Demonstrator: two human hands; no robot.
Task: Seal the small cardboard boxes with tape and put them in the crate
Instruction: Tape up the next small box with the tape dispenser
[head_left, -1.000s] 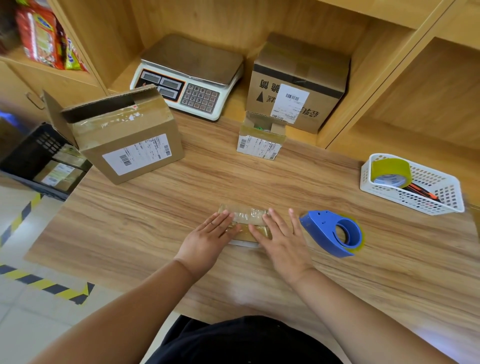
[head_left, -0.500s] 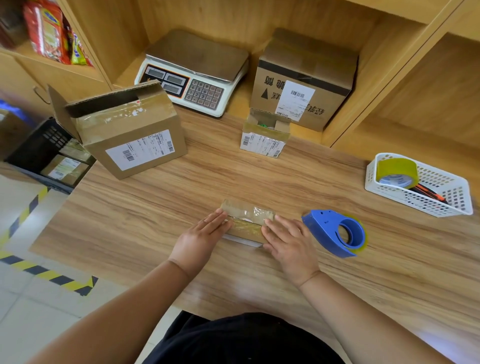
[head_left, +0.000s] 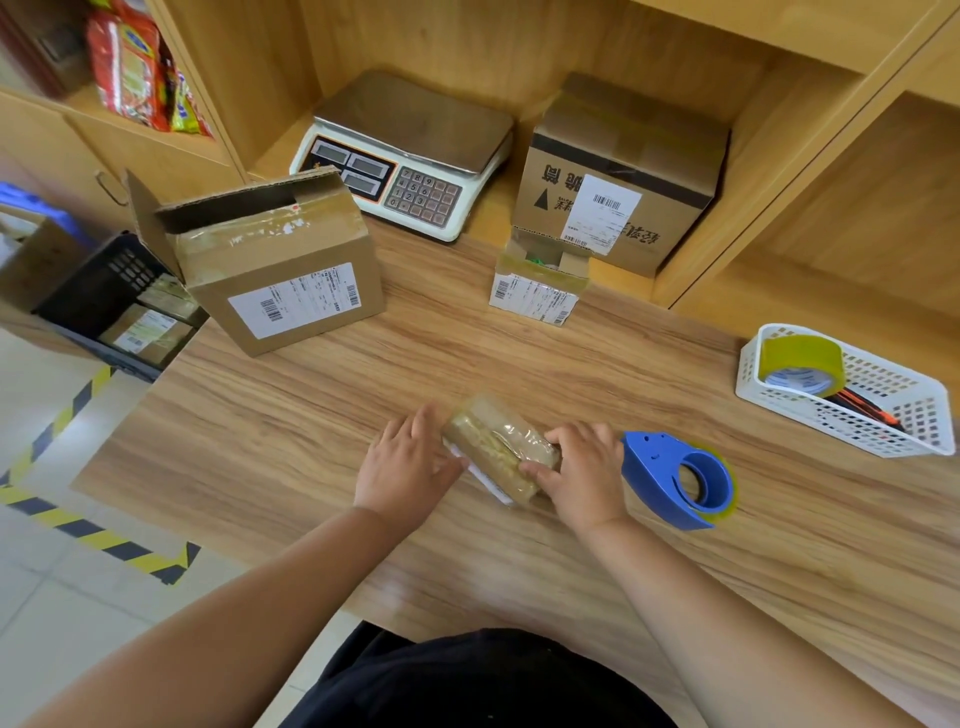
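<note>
right hand (head_left: 587, 470) grips small box (head_left: 498, 447) | tape dispenser (head_left: 655, 467) beside | carton (head_left: 280, 270) near crate (head_left: 117, 270)

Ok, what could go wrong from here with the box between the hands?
The tape on the small box looks wrinkled, so the seal might lift.
The tape dispenser lies close to the right hand; a wrist swing may knock it.
The crate sits off to the left, beyond the large open box; a toss could miss.
</note>
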